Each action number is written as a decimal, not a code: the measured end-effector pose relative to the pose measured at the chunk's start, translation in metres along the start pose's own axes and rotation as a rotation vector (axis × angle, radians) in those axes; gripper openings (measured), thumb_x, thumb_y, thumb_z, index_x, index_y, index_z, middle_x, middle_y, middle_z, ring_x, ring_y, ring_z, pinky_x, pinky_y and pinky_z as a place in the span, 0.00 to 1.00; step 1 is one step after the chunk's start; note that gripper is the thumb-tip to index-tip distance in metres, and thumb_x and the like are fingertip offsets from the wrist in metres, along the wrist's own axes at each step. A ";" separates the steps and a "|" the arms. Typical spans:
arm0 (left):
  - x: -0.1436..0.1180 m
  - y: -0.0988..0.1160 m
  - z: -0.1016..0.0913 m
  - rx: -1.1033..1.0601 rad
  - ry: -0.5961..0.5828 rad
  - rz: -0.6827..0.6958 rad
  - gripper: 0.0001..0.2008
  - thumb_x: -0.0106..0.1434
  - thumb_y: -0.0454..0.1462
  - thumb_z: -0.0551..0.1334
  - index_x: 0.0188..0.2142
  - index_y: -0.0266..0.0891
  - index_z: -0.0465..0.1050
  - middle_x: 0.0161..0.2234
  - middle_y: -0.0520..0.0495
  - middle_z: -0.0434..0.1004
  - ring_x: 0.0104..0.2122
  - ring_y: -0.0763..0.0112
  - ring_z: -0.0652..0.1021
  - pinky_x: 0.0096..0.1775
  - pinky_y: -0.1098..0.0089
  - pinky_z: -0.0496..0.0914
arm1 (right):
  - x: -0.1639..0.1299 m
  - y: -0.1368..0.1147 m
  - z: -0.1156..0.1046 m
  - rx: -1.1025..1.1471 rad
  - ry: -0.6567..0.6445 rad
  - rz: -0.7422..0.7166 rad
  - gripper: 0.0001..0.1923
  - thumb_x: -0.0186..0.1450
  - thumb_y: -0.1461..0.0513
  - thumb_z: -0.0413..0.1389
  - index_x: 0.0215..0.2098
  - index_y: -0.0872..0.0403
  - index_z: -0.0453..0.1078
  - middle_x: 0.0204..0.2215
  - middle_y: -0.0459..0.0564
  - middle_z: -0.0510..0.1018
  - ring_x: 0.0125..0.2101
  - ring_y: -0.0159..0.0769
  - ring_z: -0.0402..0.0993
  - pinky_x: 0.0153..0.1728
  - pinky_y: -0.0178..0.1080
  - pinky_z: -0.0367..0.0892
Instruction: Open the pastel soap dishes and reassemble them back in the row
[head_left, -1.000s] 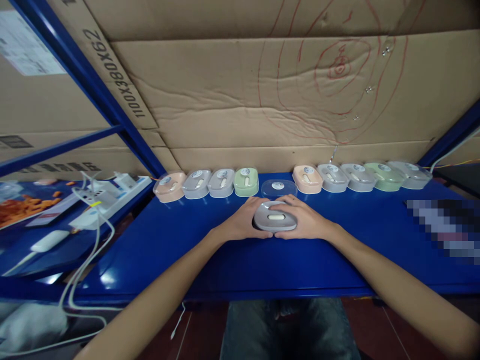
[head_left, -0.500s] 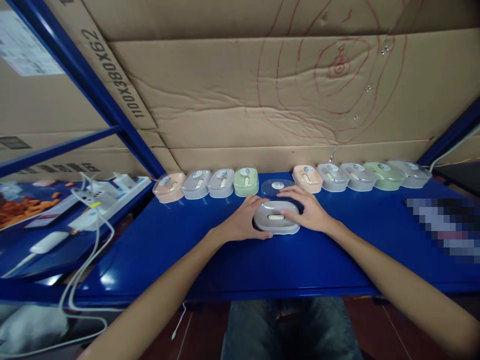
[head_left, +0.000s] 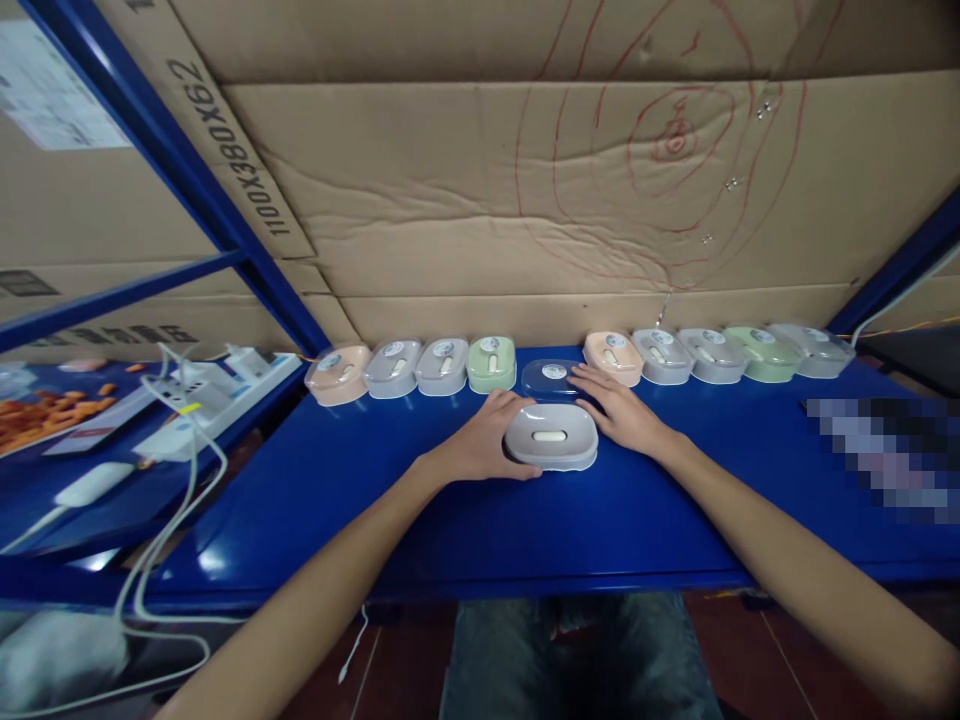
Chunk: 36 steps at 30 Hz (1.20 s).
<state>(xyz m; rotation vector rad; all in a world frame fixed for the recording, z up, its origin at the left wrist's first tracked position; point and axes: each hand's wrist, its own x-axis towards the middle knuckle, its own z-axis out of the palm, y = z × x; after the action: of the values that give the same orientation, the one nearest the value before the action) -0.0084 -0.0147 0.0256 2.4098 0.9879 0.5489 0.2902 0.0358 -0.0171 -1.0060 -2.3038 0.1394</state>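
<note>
Two hands are at work, your left hand (head_left: pixel 484 440) curled around the left end of a light-grey oval plastic dish (head_left: pixel 555 420) with a small white oblong piece (head_left: pixel 549 436) on top; fingers lie on its far side, thumb on its near side. The dish sits at the middle of the shiny blue tabletop (head_left: pixel 420 530).

Your right hand (head_left: pixel 626 410) has its fingers loosely spread and holds nothing, its fingertips over the right end of a clear oval plastic lid (head_left: pixel 553 385) with a round white label, just beyond the dish. You cannot tell whether they touch it.

The step looks like steadying the dish while reaching for the lid; picking that up would call for a fingertip beneath its rim.

A pale-green lidded box (head_left: pixel 492 363) stands close on the lid's left, and a peach lidded box (head_left: pixel 613 357) just beyond your right fingers crowds that side. More lidded boxes continue the row outward both ways. Farther back rises a brown cardboard panel (head_left: pixel 420 150); a white power strip (head_left: pixel 217 400) lies far left.
</note>
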 end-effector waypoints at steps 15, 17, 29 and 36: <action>0.000 -0.002 0.001 -0.002 0.004 -0.003 0.44 0.54 0.54 0.79 0.65 0.48 0.68 0.61 0.41 0.71 0.65 0.43 0.67 0.68 0.40 0.64 | -0.005 0.007 0.001 -0.061 -0.004 0.028 0.24 0.76 0.55 0.57 0.68 0.48 0.70 0.70 0.62 0.68 0.72 0.60 0.64 0.69 0.67 0.65; 0.000 -0.002 0.001 0.000 0.007 -0.002 0.44 0.54 0.54 0.79 0.66 0.48 0.68 0.61 0.41 0.71 0.66 0.42 0.67 0.68 0.39 0.64 | -0.005 0.007 0.001 -0.038 -0.015 0.033 0.24 0.75 0.55 0.58 0.68 0.47 0.69 0.70 0.61 0.68 0.72 0.58 0.64 0.69 0.66 0.65; -0.001 -0.001 -0.003 0.011 -0.020 0.026 0.43 0.55 0.54 0.79 0.65 0.47 0.69 0.61 0.41 0.72 0.65 0.44 0.67 0.68 0.43 0.64 | -0.002 0.001 -0.006 0.041 -0.059 0.015 0.21 0.75 0.57 0.58 0.65 0.48 0.69 0.68 0.64 0.70 0.72 0.57 0.65 0.68 0.64 0.66; 0.000 -0.002 -0.004 0.004 -0.014 0.034 0.42 0.54 0.54 0.79 0.65 0.49 0.69 0.61 0.42 0.72 0.64 0.43 0.68 0.67 0.42 0.65 | -0.002 0.002 -0.005 0.042 -0.032 -0.002 0.21 0.75 0.56 0.59 0.66 0.47 0.71 0.67 0.62 0.72 0.69 0.56 0.69 0.67 0.63 0.68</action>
<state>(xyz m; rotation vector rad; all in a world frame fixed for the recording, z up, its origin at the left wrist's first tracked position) -0.0116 -0.0128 0.0273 2.4348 0.9444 0.5420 0.2953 0.0349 -0.0143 -0.9869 -2.3207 0.2029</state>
